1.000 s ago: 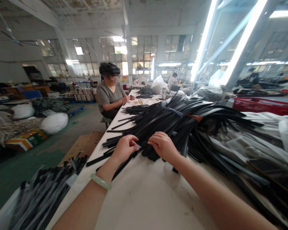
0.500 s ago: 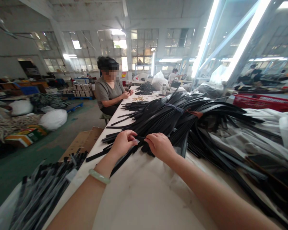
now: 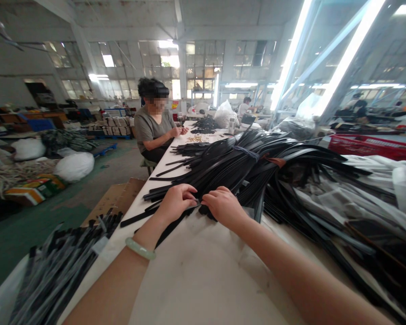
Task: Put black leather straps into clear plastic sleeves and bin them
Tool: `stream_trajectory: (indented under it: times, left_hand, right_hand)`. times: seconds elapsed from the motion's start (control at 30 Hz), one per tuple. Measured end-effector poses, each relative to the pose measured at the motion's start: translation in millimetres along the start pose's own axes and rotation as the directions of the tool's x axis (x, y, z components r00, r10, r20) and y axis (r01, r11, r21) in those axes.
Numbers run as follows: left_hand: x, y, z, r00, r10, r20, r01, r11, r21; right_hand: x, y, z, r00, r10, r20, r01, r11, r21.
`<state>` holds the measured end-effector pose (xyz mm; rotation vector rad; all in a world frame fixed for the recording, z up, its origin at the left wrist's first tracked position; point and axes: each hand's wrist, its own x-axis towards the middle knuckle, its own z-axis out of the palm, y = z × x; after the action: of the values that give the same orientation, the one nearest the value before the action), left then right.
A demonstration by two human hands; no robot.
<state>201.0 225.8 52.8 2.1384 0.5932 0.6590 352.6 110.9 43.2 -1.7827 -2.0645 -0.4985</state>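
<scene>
A big tied bundle of black strips (image 3: 230, 158) lies across the white table (image 3: 189, 280). At its near edge my left hand (image 3: 178, 203) has its fingers pinched on the end of a black strip. My right hand (image 3: 221, 205) is closed close beside it, its fingertips pressed together near the same strip end; what they hold is too small to make out. A few loose black strips (image 3: 135, 219) stick out past the table's left edge, beside my left hand.
Wrapped strips (image 3: 71, 257) stand low at the left by a cardboard piece (image 3: 117, 198). A person (image 3: 154, 126) sits at the table's far left side. White plastic sheeting (image 3: 345, 194) and a red crate (image 3: 372, 145) are at the right.
The fingertips of both hands have come closer together and shifted slightly. The black strip that stretched between them shows less now. The bundle has stayed in place.
</scene>
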Motion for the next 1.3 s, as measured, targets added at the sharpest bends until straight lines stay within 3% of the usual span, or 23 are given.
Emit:
stream_trajectory:
  times: [0.17, 0.4, 0.63, 0.87, 1.1, 1.2, 1.3]
  left_hand:
    - [-3, 10, 2.0, 0.996, 0.074, 0.048, -0.081, 0.982, 0.172]
    - [-2, 7, -8.4, 0.992, 0.114, -0.045, -0.086, 0.909, 0.408]
    - [-6, 12, 11.9, 0.99, 0.142, 0.026, -0.14, 0.901, 0.411]
    - [-4, 13, 2.0, 0.987, 0.152, -0.046, -0.108, 0.857, 0.504]
    - [-7, 22, 9.4, 0.983, 0.183, 0.003, -0.164, 0.871, 0.463]
    - [-9, 22, 3.9, 0.98, 0.2, 0.02, -0.179, 0.825, 0.537]
    - [-10, 18, -0.7, 0.99, 0.134, 0.044, -0.13, 0.743, 0.657]
  right_hand:
    - [1, 2, -6, 0.998, -0.052, 0.029, 0.052, 0.999, 0.001]
    - [-4, 34, -8, 0.993, 0.106, -0.058, -0.112, 0.989, -0.094]
    - [-3, 5, 6, 0.999, 0.012, -0.034, -0.013, 0.999, -0.042]
    - [-5, 35, -8, 0.989, 0.134, -0.069, -0.141, 0.984, -0.108]
    - [-2, 6, 1, 0.998, 0.048, -0.034, -0.051, 0.995, -0.09]
    - [-2, 4, 2, 0.996, 0.081, -0.029, -0.083, 0.994, -0.076]
    - [-2, 2, 0, 0.997, 0.063, -0.036, -0.065, 0.996, -0.056]
